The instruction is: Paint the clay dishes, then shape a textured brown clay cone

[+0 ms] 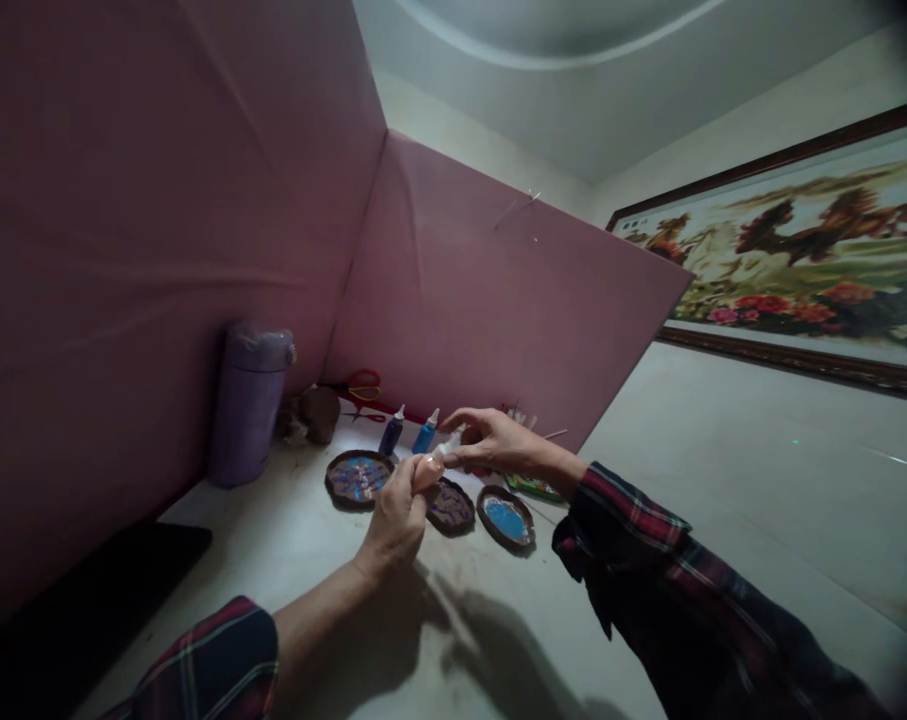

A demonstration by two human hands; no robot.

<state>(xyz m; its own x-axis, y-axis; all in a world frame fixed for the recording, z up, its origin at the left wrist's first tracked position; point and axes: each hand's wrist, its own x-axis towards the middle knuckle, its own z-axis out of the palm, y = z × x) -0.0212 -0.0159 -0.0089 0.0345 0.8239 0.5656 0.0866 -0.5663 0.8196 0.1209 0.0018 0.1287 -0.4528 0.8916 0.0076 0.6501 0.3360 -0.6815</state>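
My left hand (397,515) is wrapped round a small orange-pink bottle (427,473) with a white top, tilted up to the right. The fingers of my right hand (490,441) are pressed on the bottle's white cap (448,444). Below and beside the hands lie three dark-rimmed pieces: a round one with blue and purple marks (359,479), one with purple marks (451,506), partly behind my left hand, and one filled with light blue (507,519). Behind them stand a dark blue bottle (391,434) and a bright blue bottle (425,434), both with white tips.
A purple flask (250,405) stands at the left, beside a brown lump (320,415). Scissors (364,385) lie near the pink panel (498,300). A green pack (534,487) sits behind my right wrist. A black flat object (100,600) is at the lower left.
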